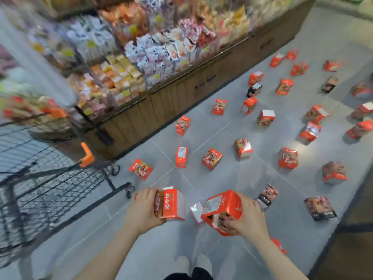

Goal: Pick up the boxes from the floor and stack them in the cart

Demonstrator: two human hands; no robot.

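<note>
Boxes: two held above the grey floor [282, 199], one per hand. Left hand [144, 209] grips a red box [171, 205] printed "素牛排"; right hand [247, 216] grips a second red box [222, 209], print unreadable. Roughly thirty more boxes, red and a few black, scattered across the floor. One wire cart [50, 178], orange handle, at left.

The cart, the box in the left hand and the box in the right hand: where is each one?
cart [60, 178]: head view, on its wire side.
box in the left hand [171, 205]: head view, on its red printed face.
box in the right hand [222, 205]: head view, on its red top face.
</note>
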